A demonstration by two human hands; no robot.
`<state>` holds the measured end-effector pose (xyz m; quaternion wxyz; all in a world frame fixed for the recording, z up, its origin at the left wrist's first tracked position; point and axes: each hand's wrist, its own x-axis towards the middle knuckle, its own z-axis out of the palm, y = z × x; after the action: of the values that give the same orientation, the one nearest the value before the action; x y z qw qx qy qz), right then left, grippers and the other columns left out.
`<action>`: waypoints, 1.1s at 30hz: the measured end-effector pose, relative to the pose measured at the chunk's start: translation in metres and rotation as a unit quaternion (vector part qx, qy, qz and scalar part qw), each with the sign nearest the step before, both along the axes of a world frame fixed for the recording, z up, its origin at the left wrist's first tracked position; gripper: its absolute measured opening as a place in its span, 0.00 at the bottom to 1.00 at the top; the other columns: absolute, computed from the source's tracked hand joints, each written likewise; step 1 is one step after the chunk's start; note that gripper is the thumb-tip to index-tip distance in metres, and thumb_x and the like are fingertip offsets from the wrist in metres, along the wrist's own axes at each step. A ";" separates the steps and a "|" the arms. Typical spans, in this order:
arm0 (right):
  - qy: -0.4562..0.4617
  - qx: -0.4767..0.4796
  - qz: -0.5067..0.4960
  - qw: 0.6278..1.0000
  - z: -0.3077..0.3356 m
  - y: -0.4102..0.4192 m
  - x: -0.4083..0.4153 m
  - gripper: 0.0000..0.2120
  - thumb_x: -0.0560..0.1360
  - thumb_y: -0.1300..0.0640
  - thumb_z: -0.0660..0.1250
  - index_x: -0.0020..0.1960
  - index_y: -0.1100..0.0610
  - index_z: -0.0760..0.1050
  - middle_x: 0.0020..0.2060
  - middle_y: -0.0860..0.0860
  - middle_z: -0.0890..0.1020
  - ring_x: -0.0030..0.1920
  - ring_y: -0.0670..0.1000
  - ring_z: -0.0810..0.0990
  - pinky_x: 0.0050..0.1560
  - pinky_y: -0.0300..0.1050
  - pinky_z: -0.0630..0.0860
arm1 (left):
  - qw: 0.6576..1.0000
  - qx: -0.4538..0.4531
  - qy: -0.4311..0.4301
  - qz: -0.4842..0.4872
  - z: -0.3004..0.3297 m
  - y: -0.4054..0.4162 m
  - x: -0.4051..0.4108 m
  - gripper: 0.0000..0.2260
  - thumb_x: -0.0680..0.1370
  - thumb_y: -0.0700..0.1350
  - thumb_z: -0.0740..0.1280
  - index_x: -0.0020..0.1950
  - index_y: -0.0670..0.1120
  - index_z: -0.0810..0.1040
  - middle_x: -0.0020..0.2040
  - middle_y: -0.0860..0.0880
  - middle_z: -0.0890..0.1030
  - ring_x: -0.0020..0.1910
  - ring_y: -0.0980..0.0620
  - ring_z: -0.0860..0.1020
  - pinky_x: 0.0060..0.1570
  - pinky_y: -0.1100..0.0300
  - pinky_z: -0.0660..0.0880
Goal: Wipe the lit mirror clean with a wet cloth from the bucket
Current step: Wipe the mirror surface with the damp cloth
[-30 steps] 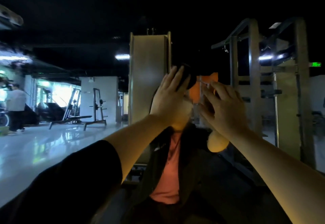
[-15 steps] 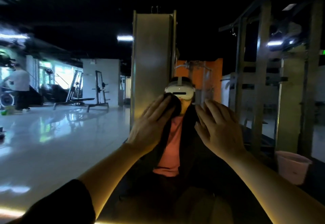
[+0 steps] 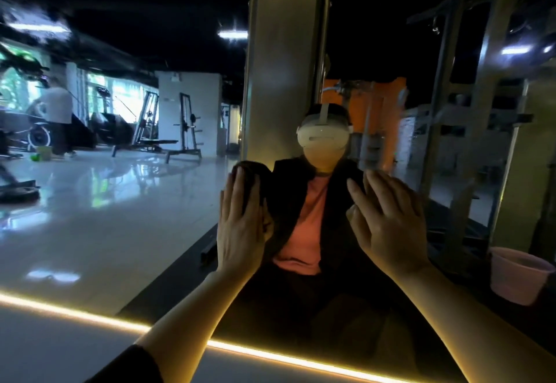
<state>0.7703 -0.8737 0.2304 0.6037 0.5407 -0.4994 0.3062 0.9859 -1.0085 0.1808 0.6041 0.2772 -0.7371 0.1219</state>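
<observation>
One pink bucket [image 3: 517,274] shows at the right edge, reflected in the lit mirror [image 3: 120,217]; its mouth faces the camera, but what it holds cannot be made out in the dim light. The mirror fills nearly the whole view, and a glowing yellow light strip [image 3: 270,355] runs along its lower edge.

Both hands are raised flat against the glass. The left hand [image 3: 240,232] has straight fingers laid over a dark cloth [image 3: 251,178], which bunches above and beside the fingertips and is pressed to the mirror. The right hand [image 3: 388,226] is spread, its fingers loosely fanned, and holds nothing; it lies near the left hand but apart from it.

Between the hands the glass reflects a person in a dark jacket and pink top, wearing a white headset [image 3: 323,134]. Behind stands a tall beige column [image 3: 285,66]. To the left, the reflection shows a shiny pale floor [image 3: 105,202], a weight bench [image 3: 156,143] and another person [image 3: 58,118] standing far off by bright windows. Metal rack frames [image 3: 469,112] rise on the right, above the bucket.
</observation>
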 end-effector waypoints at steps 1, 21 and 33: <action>-0.005 -0.001 -0.001 1.000 0.000 -0.001 0.001 0.19 0.79 0.54 0.60 0.68 0.57 0.76 0.67 0.61 0.76 0.68 0.61 0.70 0.65 0.58 0.67 | 0.999 0.026 0.044 0.007 0.008 0.001 -0.004 0.30 0.80 0.46 0.60 0.80 0.48 0.51 0.80 0.47 0.46 0.79 0.44 0.43 0.73 0.35 0.56; -0.011 0.055 0.014 0.998 -0.039 -0.007 0.024 0.22 0.77 0.52 0.67 0.69 0.57 0.75 0.69 0.61 0.73 0.70 0.60 0.67 0.65 0.59 0.68 | 0.998 0.027 -0.046 -0.013 -0.108 0.026 -0.011 0.32 0.78 0.35 0.58 0.80 0.47 0.49 0.81 0.47 0.45 0.80 0.44 0.46 0.78 0.50 0.44; 0.011 0.084 0.015 0.996 -0.055 -0.006 0.017 0.23 0.78 0.50 0.66 0.71 0.56 0.73 0.71 0.60 0.71 0.71 0.60 0.66 0.66 0.59 0.66 | 0.993 0.113 -0.008 -0.026 -0.150 0.041 -0.014 0.34 0.77 0.30 0.58 0.80 0.45 0.49 0.81 0.46 0.45 0.79 0.42 0.44 0.77 0.46 0.43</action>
<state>0.7869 -0.8801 0.1758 0.5573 0.6002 -0.5085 0.2657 0.9715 -0.9671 0.0305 0.5659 0.3233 -0.7581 0.0241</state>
